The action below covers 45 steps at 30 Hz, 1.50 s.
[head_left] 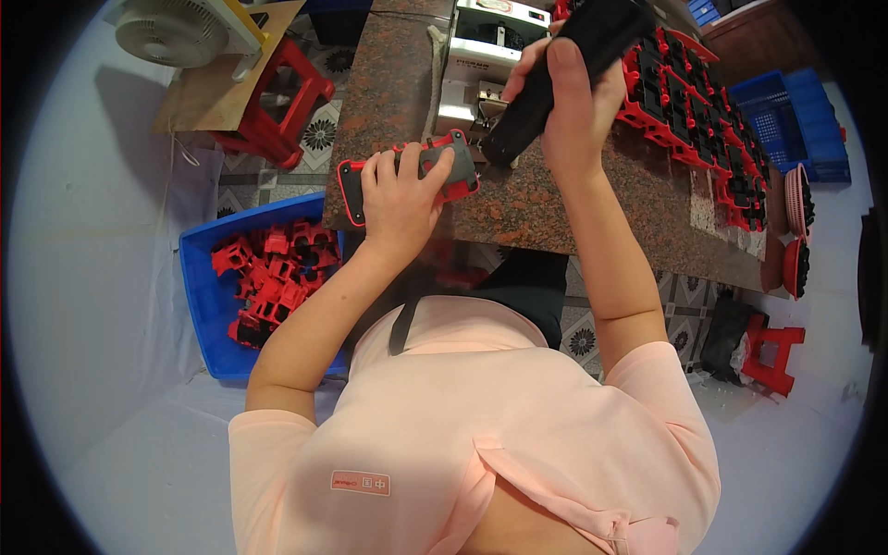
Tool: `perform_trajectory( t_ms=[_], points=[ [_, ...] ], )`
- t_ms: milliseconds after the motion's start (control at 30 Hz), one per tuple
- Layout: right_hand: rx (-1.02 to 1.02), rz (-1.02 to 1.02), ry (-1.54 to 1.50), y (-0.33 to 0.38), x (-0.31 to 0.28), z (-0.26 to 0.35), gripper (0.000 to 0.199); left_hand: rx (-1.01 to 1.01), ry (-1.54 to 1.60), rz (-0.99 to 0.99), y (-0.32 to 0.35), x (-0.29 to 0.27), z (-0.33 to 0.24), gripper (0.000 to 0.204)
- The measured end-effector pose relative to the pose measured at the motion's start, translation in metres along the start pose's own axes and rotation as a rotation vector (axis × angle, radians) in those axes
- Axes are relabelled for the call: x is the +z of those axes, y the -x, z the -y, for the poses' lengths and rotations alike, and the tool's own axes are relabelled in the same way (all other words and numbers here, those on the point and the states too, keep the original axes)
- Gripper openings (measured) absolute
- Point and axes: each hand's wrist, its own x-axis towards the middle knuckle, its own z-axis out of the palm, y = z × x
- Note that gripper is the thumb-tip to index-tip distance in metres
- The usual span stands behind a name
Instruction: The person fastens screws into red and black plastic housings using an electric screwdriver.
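Observation:
My left hand point(402, 192) grips a flat red and black plastic part point(458, 141) at the table's near left edge, its fingers spread across the top. My right hand point(581, 111) is wrapped around a thick black cylindrical tool point(532, 109), held tilted above the table. The tool's lower end points down toward the right end of the plastic part; whether they touch, I cannot tell. Just beyond stands a white machine point(476, 60) with a small metal mechanism at its front, partly hidden by my right hand and the tool.
Rows of red and black assemblies point(689, 102) cover the table's right side. On the left, a blue bin point(205, 305) holds many red parts. A fan point(171, 35), a red stool point(287, 102), blue crates point(805, 120) and round containers point(795, 208) stand around the granite-look table point(527, 217).

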Motion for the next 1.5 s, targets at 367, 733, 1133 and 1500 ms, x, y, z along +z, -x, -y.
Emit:
perform_trajectory(
  t_ms=[367, 733, 1133, 1500],
  points=[
    [-0.123, 0.062, 0.096, 0.029, 0.009, 0.004, 0.046, -0.006, 0.005, -0.01, -0.004, 0.002, -0.001, 0.061],
    [-0.142, 0.073, 0.227, 0.043, 0.027, -0.001, 0.058, 0.022, -0.018, -0.018, -0.004, 0.003, 0.003, 0.063],
    [0.086, -0.1, -0.035, 0.072, -0.01, 0.02, 0.056, -0.408, -0.113, 0.08, 0.187, -0.099, 0.116, 0.076],
    [0.016, -0.202, 0.208, 0.096, -0.118, 0.065, 0.055, 0.446, 0.588, 0.005, -0.083, -0.006, -0.067, 0.034]
  ],
)
